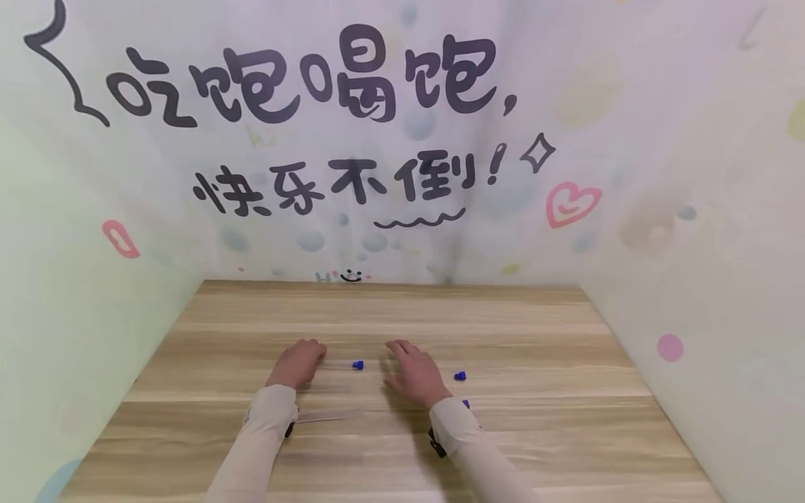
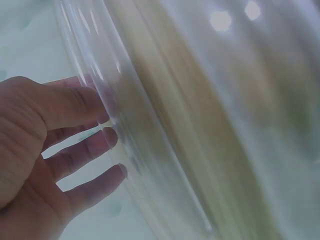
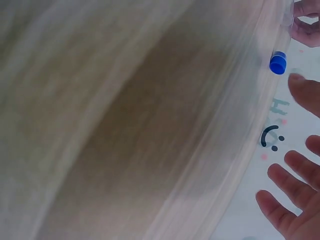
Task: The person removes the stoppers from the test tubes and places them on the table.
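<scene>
In the head view, a clear bottle with a blue cap (image 1: pixel 358 365) lies on its side on the table, its transparent body barely visible. My left hand (image 1: pixel 298 363) is at the end away from the cap. The left wrist view shows thumb and fingers (image 2: pixel 95 182) pinching the edge of a clear, shiny wall (image 2: pixel 145 115). My right hand (image 1: pixel 416 372) hovers to the right of that cap with fingers spread, holding nothing. In the right wrist view, the bottle's blue cap (image 3: pixel 278 63) is near my right thumb.
Two more blue caps lie to the right of my right hand, one farther back (image 1: pixel 460 376) and another (image 1: pixel 465 404) partly hidden by the sleeve. Faint clear edges (image 1: pixel 330 418) run across the wooden table (image 1: pixel 534 447) between my forearms. Printed walls (image 1: pixel 402 251) enclose the table.
</scene>
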`<state>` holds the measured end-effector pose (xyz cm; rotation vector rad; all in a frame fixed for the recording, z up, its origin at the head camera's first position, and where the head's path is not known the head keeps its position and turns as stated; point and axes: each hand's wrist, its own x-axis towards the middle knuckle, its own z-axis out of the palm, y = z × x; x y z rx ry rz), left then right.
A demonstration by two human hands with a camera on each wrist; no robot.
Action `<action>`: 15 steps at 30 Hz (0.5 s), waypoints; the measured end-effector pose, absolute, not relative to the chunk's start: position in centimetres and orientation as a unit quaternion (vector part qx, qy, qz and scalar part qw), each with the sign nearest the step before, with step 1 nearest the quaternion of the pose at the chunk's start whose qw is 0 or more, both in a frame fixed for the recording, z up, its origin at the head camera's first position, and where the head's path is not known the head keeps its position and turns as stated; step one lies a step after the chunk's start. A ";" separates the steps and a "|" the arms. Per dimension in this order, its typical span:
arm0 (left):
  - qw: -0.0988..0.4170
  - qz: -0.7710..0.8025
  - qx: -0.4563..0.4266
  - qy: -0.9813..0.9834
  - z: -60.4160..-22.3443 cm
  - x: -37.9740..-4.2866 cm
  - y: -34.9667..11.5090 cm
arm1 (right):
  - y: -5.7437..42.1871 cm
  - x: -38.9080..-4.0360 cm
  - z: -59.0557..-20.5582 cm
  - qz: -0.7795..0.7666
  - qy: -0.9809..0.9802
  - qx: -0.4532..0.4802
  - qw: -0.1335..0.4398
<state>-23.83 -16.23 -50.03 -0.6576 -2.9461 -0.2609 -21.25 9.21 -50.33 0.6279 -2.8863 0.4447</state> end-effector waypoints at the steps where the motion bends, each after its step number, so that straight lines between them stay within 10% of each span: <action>1: 0.054 -0.088 -0.216 -0.971 -49.9 -23.7 -16.1 | 9.2 -21.2 -50.3 0.151 -0.963 0.211 0.079; 15: 0.091 -0.043 -0.239 -0.966 -47.2 -23.2 -12.2 | 9.0 -21.6 -49.9 0.185 -0.952 0.222 0.105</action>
